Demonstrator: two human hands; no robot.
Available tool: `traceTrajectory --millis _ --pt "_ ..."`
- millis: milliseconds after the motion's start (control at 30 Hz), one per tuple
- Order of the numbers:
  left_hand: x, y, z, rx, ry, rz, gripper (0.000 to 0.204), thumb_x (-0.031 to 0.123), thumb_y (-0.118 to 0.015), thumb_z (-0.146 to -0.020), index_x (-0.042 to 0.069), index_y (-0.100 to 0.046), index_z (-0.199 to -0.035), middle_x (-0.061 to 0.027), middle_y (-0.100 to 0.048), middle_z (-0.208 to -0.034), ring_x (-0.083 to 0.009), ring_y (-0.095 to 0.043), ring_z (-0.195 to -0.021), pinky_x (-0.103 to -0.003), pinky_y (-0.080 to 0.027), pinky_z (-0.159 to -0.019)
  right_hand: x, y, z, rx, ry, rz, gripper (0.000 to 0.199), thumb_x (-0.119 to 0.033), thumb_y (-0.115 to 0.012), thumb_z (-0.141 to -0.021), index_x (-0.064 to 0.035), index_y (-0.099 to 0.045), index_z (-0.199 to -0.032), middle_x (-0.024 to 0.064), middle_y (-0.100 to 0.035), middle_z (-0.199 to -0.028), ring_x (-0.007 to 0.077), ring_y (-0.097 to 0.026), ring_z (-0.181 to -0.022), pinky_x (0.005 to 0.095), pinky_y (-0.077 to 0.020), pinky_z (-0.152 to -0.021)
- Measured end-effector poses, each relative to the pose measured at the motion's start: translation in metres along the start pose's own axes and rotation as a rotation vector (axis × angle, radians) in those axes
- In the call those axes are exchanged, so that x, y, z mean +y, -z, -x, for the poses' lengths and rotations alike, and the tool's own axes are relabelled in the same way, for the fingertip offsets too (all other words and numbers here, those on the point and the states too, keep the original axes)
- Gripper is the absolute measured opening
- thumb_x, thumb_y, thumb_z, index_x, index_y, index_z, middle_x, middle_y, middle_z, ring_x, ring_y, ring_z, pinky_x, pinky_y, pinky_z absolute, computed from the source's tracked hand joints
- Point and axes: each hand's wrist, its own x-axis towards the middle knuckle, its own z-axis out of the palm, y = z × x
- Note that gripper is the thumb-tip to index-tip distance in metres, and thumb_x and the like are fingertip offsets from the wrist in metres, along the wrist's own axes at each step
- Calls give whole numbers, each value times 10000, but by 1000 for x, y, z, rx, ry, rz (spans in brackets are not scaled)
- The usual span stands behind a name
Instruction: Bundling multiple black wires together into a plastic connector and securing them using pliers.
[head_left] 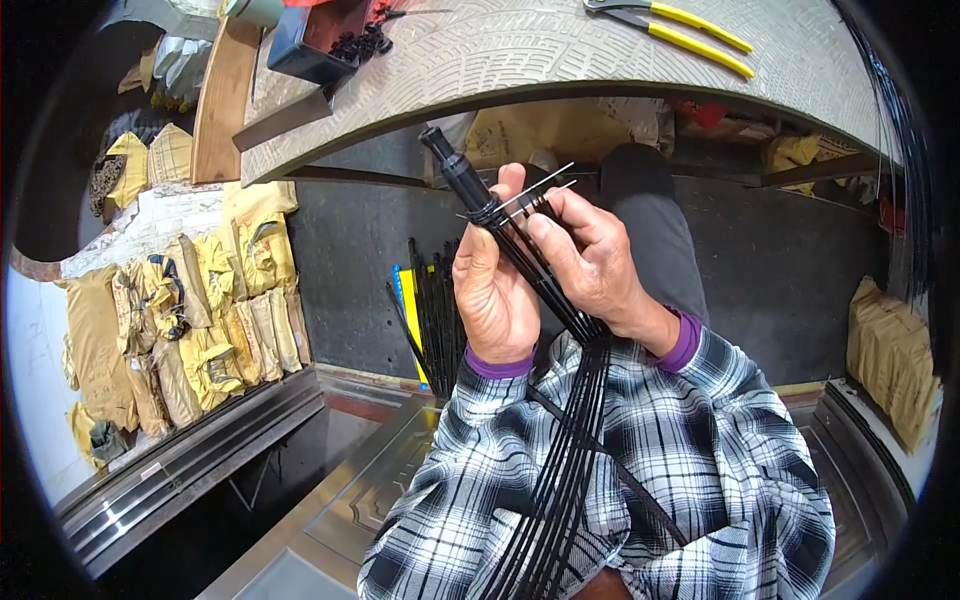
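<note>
A bundle of thin black ribs, looking like an umbrella frame, slants from my lap up to a black tubular end piece. My left hand is closed around the frame just below that piece, its thumb against a ringed collar. My right hand pinches rib ends beside the collar, with thumb and index finger together. Two thin light-coloured rods stick out between the hands, pointing up to the right. Exactly what lies between the right fingertips is partly hidden.
A patterned tabletop stands ahead, bearing yellow-handled pliers and a dark blue box beside small black parts. More black rods stand at the left. Yellowish sacks lie far left, with others at right.
</note>
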Motion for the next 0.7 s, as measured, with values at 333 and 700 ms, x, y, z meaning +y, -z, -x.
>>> traceTrajectory --millis 333,700 --pt "0 -3 4 3 -26 -12 354 198 -487 -901 -11 -486 -1187 -169 -386 -1330 -241 -359 -1240 -384 -289 -1043 -3 0 3 0 120 151 141 -37 -663 -741 25 -570 -827 85 -550 -714 144 -538 -628 263 -417 -555" --pt "-1 -7 5 12 -46 -66 381 217 -501 -893 -27 -485 -1185 -135 -428 -1295 -245 -366 -1230 -383 -286 -1047 -6 4 3 -20 -18 116 141 -68 -662 -757 25 -593 -837 54 -557 -681 88 -524 -652 240 -421 -576"
